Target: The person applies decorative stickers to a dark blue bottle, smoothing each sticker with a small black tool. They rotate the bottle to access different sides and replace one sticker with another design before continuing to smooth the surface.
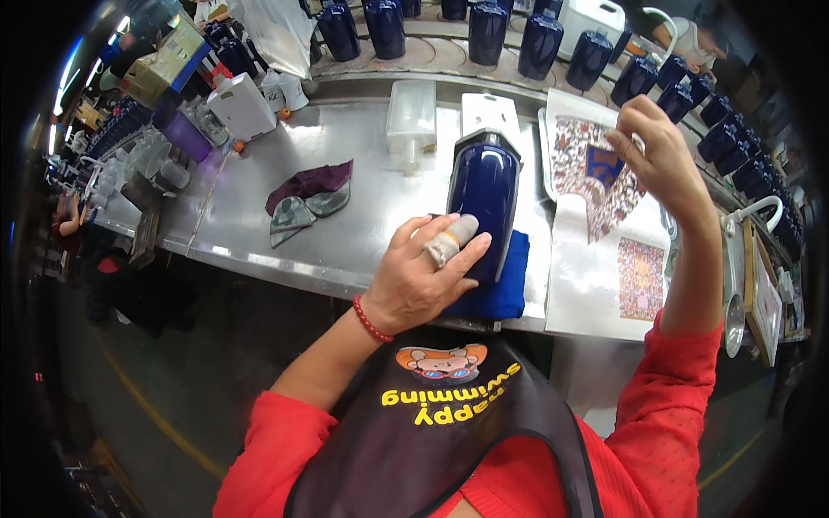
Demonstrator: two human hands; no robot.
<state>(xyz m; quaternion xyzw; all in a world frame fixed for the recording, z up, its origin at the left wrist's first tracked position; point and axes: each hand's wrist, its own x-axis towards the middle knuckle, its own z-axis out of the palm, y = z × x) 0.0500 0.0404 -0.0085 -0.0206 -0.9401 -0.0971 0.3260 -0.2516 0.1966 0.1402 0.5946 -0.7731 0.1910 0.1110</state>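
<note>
A glossy dark blue ceramic bottle [484,186] lies on its side on the workbench, its lower end over a folded bright blue cloth [509,285]. My left hand [427,268] grips the near end of the bottle. One of its fingers wears a grey cloth cover held by a band. To the right, my right hand [661,155] is raised, pinching a thin patterned decal sheet [596,168] with a dark blue and brown motif. The sheet hangs bent below the fingers. A smaller patterned decal [641,276] lies flat on the pale surface nearer me.
A purple and grey camouflage cloth [311,198] lies left on the metal bench. Behind the bottle stand a clear plastic container [412,121] and a white box [489,112]. Several blue bottles [540,47] line the curved conveyor at the back. A framed screen [760,293] leans at right.
</note>
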